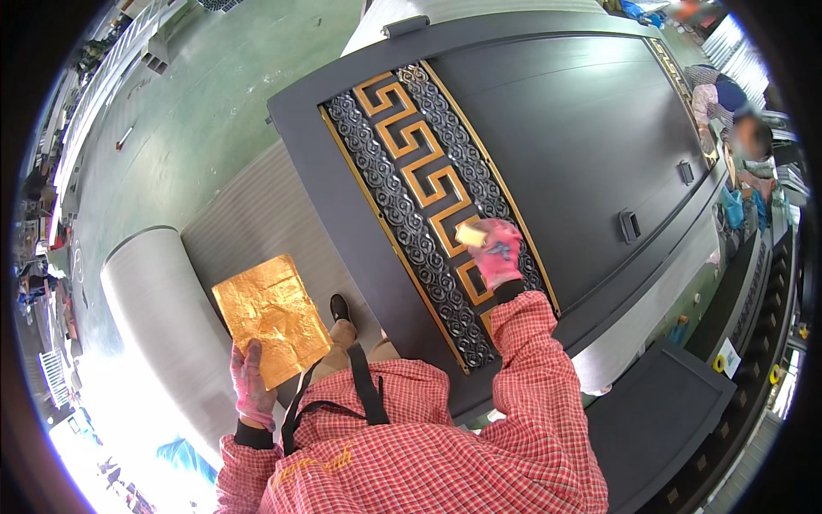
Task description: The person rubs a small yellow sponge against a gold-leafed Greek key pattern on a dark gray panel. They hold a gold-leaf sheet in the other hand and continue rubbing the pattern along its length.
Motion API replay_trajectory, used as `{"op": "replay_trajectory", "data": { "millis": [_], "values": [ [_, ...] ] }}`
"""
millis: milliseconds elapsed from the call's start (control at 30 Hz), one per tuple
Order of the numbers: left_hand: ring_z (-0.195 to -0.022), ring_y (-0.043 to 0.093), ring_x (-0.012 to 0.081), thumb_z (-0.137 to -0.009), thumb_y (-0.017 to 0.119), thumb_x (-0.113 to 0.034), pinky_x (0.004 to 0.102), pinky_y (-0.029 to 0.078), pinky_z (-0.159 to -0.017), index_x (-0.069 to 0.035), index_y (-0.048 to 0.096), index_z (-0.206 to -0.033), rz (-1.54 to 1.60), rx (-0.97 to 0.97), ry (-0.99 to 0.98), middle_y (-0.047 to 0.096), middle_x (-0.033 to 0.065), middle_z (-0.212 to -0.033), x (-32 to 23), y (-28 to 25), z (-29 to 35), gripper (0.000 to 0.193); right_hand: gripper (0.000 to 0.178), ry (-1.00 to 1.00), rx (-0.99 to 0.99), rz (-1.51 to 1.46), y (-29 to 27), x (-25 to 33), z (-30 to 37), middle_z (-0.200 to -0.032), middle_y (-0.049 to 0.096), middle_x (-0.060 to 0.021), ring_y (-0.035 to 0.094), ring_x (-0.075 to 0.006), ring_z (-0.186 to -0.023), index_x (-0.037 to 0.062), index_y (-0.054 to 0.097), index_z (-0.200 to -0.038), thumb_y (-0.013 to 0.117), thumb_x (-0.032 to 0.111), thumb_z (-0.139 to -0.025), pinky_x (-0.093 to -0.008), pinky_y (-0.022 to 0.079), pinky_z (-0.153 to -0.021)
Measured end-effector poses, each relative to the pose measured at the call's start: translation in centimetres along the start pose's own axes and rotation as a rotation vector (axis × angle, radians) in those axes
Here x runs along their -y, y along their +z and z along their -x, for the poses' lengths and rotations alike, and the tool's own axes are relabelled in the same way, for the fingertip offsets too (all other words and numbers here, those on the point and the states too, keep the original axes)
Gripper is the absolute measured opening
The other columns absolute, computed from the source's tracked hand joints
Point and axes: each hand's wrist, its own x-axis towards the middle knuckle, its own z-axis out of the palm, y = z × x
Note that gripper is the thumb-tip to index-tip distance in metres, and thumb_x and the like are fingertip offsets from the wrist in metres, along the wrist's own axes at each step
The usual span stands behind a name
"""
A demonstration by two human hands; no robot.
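Observation:
My left hand [251,381], in a pink glove, grips a flat square panel [272,317] by its lower left corner. The panel's face is gold and wrinkled, like foil or thick paint. My right hand [498,254], also in a stained pink glove, is closed round a small pale yellow sponge-like block [469,234]. That block rests at the gold Greek-key strip [419,176] on a large dark grey door panel [565,111]. Dark, shiny scrollwork bands [390,193] flank the strip, edged by thin gold rails. The right fingers partly hide the strip.
A big pale roll of sheet material [163,300] stands on my left. A second person [719,98] is at the door's far right end. Black handles [629,226] sit on the door, and another dark panel [659,411] lies at lower right.

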Motion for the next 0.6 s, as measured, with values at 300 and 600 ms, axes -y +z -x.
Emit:
{"op": "replay_trajectory", "data": {
  "millis": [300, 600],
  "values": [
    [-0.099, 0.058, 0.0139, -0.096, 0.056, -0.015, 0.0281, 0.050, -0.083, -0.003, 0.049, -0.126, 0.037, 0.219, -0.024, 0.061, 0.0045, -0.111, -2.1, 5.2, 0.7, 0.033, 0.032, 0.148, 0.131, -0.821, -5.5, 11.6, -0.6, -0.082, 0.067, -0.0110, 0.067, -0.0196, -0.080, -0.0014, 0.064, -0.094, 0.080, 0.013, -0.070, -0.0292, 0.054, -0.073],
    [-0.103, 0.054, 0.0098, -0.094, 0.052, 0.001, 0.0246, 0.043, -0.091, 0.000, 0.052, -0.126, -0.054, 0.234, 0.090, 0.060, 0.0028, -0.115, -0.3, 6.3, 0.2, 0.031, 0.030, -0.332, 0.283, -0.450, -4.0, 21.4, 1.4, -0.101, 0.065, -0.0029, 0.055, -0.0270, -0.107, 0.0167, 0.066, -0.099, 0.067, 0.020, -0.070, -0.0411, 0.034, -0.101]
  ]
}}
